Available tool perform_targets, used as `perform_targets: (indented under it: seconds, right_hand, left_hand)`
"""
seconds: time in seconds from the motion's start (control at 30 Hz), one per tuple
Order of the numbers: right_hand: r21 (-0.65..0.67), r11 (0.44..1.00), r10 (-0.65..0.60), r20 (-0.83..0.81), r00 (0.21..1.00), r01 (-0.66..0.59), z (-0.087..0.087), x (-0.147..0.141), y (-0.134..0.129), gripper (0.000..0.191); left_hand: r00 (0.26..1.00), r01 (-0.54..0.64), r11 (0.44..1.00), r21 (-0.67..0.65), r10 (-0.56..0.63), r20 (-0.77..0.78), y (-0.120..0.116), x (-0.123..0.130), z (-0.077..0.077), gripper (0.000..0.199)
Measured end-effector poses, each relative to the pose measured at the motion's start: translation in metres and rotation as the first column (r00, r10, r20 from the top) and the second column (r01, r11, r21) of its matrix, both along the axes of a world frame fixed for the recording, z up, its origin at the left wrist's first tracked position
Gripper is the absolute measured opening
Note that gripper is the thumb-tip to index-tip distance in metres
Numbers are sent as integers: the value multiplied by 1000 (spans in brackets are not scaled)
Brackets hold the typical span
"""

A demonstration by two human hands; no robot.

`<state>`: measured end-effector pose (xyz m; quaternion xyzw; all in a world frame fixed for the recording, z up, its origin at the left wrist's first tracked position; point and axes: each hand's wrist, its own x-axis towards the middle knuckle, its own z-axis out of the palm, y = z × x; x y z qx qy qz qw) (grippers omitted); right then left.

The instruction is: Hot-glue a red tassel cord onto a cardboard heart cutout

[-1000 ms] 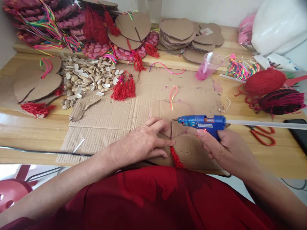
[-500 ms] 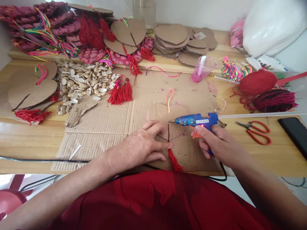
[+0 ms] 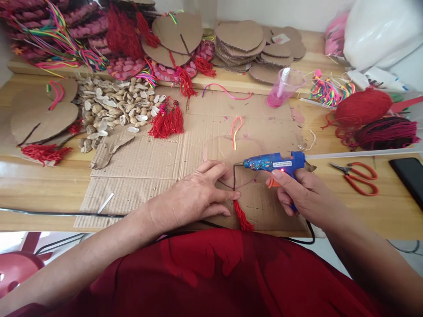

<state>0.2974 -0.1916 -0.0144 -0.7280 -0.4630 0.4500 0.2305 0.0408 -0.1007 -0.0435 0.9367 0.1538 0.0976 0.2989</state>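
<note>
"Head view question: which way does that dark cord point(image 3: 234, 178) run? Easy to miss next to the fingers."

"Pretty much straight away from the person, lying on the cardboard heart point(image 3: 247, 152). Far end's around the middle of the heart, near end's down at its point, with the red tassel point(image 3: 243, 216) trailing off towards the person."

"ok, and which hand's closer?"

"Left hand point(image 3: 196, 191), easily. It's right along the cord's left side, palm down, pressing rather than wrapped round anything, one fingertip point(image 3: 236, 195) just above the tassel. Right hand point(image 3: 302, 193) is further out on the other side, wrapped round the glue gun point(image 3: 276, 163), a finger by the orange trigger point(image 3: 273, 182)."

"So the gun's aimed across?"

"Yep, barrel points left, roughly square to the cord, nozzle point(image 3: 240, 164) right at the far end. Touching or hovering? Honestly can't tell, we're looking down on it. Left hand's curled fingers are near that hot-looking end too, so I'd call it the tight spot."
</note>
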Motion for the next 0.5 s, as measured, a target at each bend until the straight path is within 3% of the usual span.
perform_targets:
  seconds: [0.23, 0.5]
  right_hand:
    - [-186, 982, -25, -118, 993, 3, 4, 7, -13, 56]
    - [-49, 998, -52, -104, 993, 47, -4, 3, 5, 51]
  left_hand:
    - [1000, 12, 1000, -1, -12, 7, 1, 0, 2, 34]
    - [1000, -5, 1000, -2, 5, -7, -1, -1, 2, 35]
